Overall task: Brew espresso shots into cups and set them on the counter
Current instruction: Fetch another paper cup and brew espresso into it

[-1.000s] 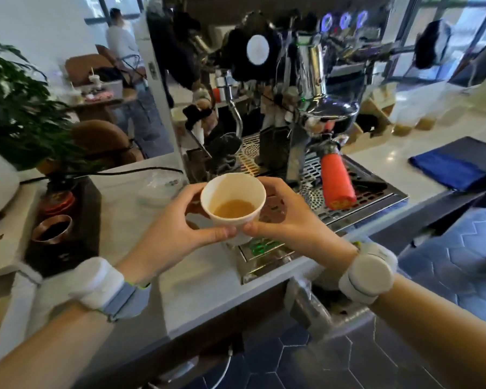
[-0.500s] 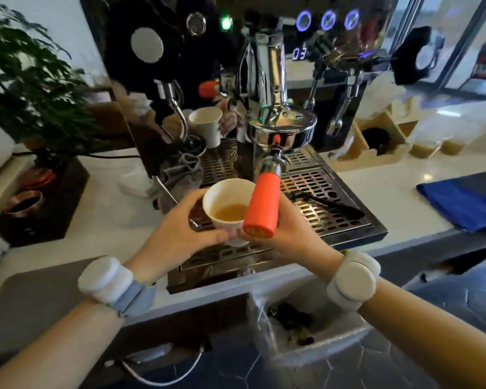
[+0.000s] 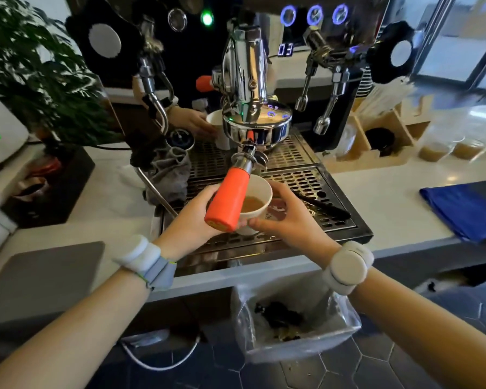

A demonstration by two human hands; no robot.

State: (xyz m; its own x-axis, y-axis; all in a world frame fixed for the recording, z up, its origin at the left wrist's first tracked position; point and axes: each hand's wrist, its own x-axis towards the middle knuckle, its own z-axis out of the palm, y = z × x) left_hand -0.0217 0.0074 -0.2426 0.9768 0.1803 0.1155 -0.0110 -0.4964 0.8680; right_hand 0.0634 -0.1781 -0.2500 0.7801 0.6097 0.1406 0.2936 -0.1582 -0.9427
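A white paper cup [image 3: 260, 192] with brown espresso in it sits low over the drip tray [image 3: 306, 178] of the chrome espresso machine [image 3: 247, 80]. My left hand [image 3: 192, 220] grips its left side and my right hand [image 3: 288, 220] grips its right side. The orange portafilter handle [image 3: 227, 203] sticks out from the group head and hides the cup's left rim. Whether the cup's base touches the tray is hidden. A second white cup [image 3: 215, 120] shows in the machine's mirrored panel.
A black brush [image 3: 323, 204] lies on the tray to the right. A grey cloth [image 3: 169, 169] hangs by the left steam wand. A blue cloth [image 3: 463, 209] lies on the right of the white counter [image 3: 382, 197]. A plant [image 3: 34, 71] stands left. A lined bin [image 3: 295, 318] sits below.
The cup, held by both hands, has come from the left counter edge to the drip tray under the orange handle. The view has swung right onto the machine.
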